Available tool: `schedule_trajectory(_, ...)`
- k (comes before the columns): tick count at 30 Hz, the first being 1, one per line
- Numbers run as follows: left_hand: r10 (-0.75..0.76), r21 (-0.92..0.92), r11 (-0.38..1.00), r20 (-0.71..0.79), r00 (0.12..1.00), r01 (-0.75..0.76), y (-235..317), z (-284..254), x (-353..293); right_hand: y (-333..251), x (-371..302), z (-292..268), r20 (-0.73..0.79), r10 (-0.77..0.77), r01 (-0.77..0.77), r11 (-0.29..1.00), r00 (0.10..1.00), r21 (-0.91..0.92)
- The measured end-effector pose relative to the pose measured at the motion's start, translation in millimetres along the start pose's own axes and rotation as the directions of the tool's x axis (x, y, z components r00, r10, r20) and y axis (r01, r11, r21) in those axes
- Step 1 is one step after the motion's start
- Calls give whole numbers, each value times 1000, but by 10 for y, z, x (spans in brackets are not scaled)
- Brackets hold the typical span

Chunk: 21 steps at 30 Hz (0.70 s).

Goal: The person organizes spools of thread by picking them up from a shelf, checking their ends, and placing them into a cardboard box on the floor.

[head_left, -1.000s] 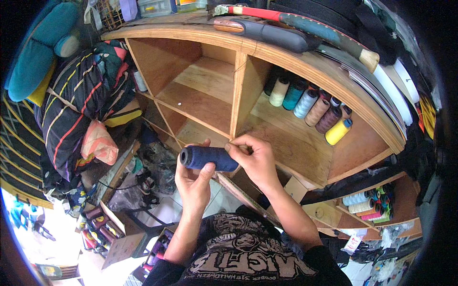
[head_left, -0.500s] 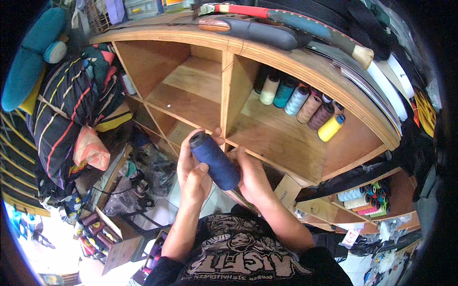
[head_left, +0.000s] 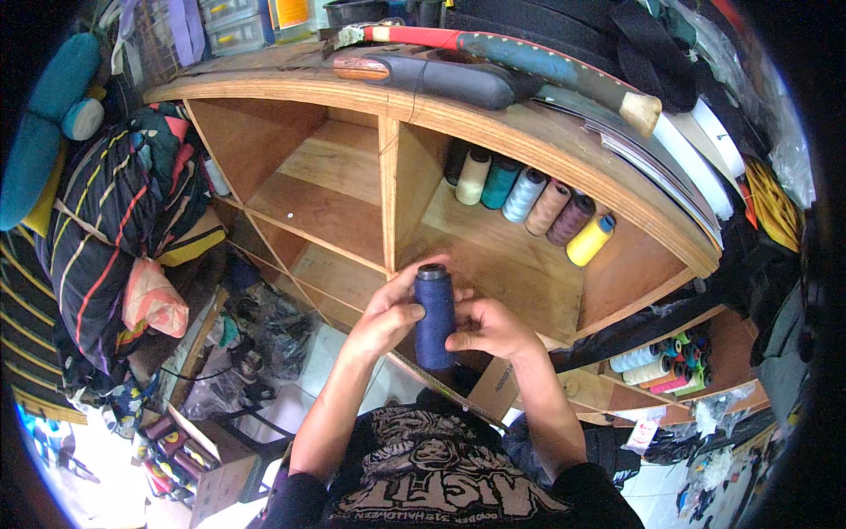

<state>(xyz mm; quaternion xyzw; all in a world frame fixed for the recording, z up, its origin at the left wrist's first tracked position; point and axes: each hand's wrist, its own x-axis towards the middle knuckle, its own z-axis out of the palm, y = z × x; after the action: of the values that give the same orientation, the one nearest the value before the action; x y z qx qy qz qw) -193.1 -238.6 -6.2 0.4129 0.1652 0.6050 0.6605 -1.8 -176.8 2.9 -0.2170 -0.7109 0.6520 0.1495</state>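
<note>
A navy blue thread cone [head_left: 434, 319] stands nearly upright between my hands, its black core end at the top. My left hand [head_left: 392, 316] is closed round its left side, the thumb lying across the thread. From the right, my right hand [head_left: 493, 328] grips the lower part with thumb and fingers; some of those fingers are hidden behind the cone. Beyond my hands, in the right compartment of a wooden shelf [head_left: 493, 251], several thread cones stand in a row: cream [head_left: 473, 176], teal [head_left: 500, 183], light blue [head_left: 524, 195], tan [head_left: 548, 208], dark brown [head_left: 571, 219] and yellow [head_left: 590, 240].
On the shelf top lie a long red and blue-grey sheathed object [head_left: 511, 55] and a dark grey one [head_left: 441, 81]. Striped dark cloth [head_left: 106, 220] bulges at the left. A carton of spools [head_left: 216, 480] sits low left; more cones [head_left: 656, 361] fill a lower right shelf.
The blue cone has turned from a slant to nearly upright and shifted slightly right. My right hand has moved round to its right side, fingers now more in sight. The view has shifted a little.
</note>
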Motion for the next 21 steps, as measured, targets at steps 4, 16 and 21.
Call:
schedule_trajectory(4,48,213,977,-145,988,-16,-40,21,177,169,90,-217,-151,49,-16,977,987,212)
schedule_trajectory(16,204,577,812,-421,884,87,-584,-42,-56,313,1370,-519,-776,-377,-300,767,505,-568)
schedule_trajectory(21,231,601,798,-383,894,51,-626,-14,-56,585,1503,-750,-678,-634,-209,654,372,-727)
